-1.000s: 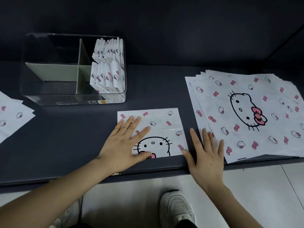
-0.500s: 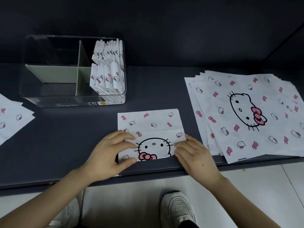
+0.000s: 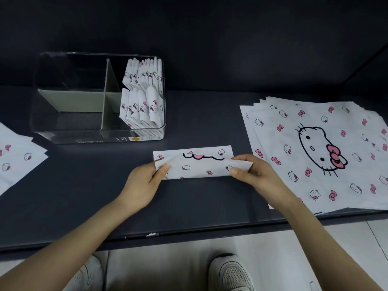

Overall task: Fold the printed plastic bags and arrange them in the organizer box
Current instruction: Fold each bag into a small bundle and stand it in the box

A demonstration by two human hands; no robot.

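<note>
Half-folded bag (image 3: 195, 168) is lying mid-table, its near flap standing raised toward 12 o'clock. Left hand (image 3: 142, 184) and right hand (image 3: 255, 175) are pinching its 9 and 3 o'clock ends. Organizer box (image 3: 63, 134) is sitting at 10 o'clock, flat stack (image 3: 315, 156) at 3.

Worktop (image 3: 84, 185): dark blue-grey, plain. Bag (image 3: 195, 168) at centre: white, with scattered small pink bows and black-outlined cat faces; along its far strip a thick black line with a pink patch. Stack (image 3: 315, 156) on the right: same white ground and small print, top sheet with one large black-outlined cat face wearing a pink bow. Sheets (image 3: 16, 158) at left edge: white, pink bows, small faces. Box (image 3: 63, 135): clear, with white lettering and an orange-yellow label (image 3: 134, 139) on the front wall; dividers (image 3: 69, 101) pale grey-green. Folded bags (image 3: 142, 101) inside: white, pink-and-black print. Floor (image 3: 178, 269): pale grey tiles. Shoes (image 3: 231, 274): white.
</note>
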